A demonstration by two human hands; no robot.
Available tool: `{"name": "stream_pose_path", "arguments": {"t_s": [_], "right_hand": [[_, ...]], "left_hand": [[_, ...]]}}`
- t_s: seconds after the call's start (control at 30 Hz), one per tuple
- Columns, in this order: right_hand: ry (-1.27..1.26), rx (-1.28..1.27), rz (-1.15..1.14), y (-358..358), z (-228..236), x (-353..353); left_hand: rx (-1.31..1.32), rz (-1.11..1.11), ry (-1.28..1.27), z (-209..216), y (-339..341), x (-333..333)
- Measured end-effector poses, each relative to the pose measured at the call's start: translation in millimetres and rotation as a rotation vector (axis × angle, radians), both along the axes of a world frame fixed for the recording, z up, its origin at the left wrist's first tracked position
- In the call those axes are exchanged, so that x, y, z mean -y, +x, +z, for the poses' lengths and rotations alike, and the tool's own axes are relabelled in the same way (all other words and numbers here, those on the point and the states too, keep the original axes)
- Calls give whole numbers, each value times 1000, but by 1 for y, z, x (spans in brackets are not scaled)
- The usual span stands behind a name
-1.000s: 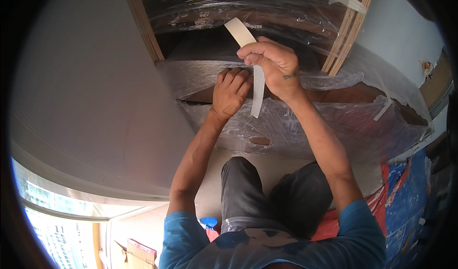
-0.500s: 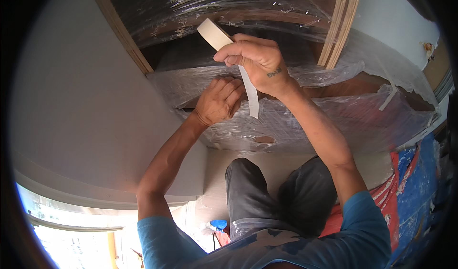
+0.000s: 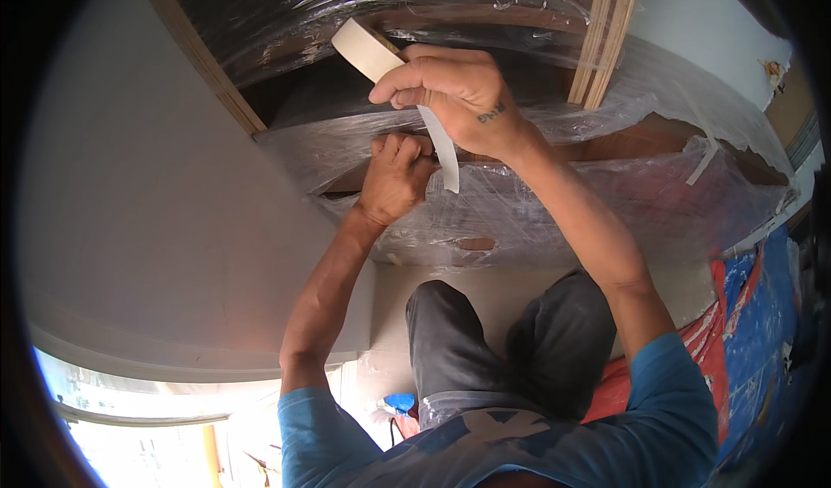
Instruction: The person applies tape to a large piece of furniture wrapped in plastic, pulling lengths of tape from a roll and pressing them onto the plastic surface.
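A roll of cream masking tape [image 3: 365, 51] is gripped in my right hand [image 3: 467, 98], above and to the right of my left hand. From beneath those fingers a loose strip of tape [image 3: 442, 148] hangs down, its lower end over the plastic. My left hand [image 3: 396, 176] is closed at the edge of the clear plastic film [image 3: 333, 155], by a gap that shows brown wood. Its fingertips are hidden, so whether it pinches the film cannot be made out. More film [image 3: 537, 215] wraps the lower board, with a hole showing brown [image 3: 475, 244].
Plywood edges [image 3: 599, 46] [image 3: 208, 64] frame the dark, film-covered opening. A grey wall panel [image 3: 147, 193] curves along the left. A piece of tape [image 3: 703, 163] sticks to the film at right. Red and blue sheeting [image 3: 749, 315] lies at lower right.
My right hand, with the tape roll and hanging strip, has moved slightly left and up. My left hand has stayed at the film's edge, its wrist and forearm shifting a little.
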State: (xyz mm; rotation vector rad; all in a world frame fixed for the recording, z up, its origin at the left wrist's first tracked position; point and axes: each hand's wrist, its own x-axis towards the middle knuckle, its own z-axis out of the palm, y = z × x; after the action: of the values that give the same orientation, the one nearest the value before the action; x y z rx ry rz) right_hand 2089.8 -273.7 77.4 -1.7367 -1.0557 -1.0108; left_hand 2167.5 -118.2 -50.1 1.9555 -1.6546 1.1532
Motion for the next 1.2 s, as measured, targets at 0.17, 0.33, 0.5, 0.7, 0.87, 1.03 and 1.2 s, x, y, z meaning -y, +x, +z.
{"name": "stream_pose_path", "arguments": {"t_s": [0.17,0.33,0.5,0.7,0.87,1.03,1.2], "right_hand": [[-91,55,21,7,3,7],[-395,289,-153,1,12,19],[-452,465,-176,9,3,24],[-443,394,-125,4,10,28],[-634,295,-77,2,19,35],[-897,266,-347,39,31,61],[-729,263,-384,65,7,68]], "left_hand": [[-53,-14,-103,-2,-7,8],[-139,-75,-257,-11,-2,7],[-183,43,-47,-11,-3,1],[8,48,-1,-15,2,-4],[27,33,-19,-8,-5,0],[79,71,-32,-12,-3,3],[53,75,-25,-5,-11,10]]}}
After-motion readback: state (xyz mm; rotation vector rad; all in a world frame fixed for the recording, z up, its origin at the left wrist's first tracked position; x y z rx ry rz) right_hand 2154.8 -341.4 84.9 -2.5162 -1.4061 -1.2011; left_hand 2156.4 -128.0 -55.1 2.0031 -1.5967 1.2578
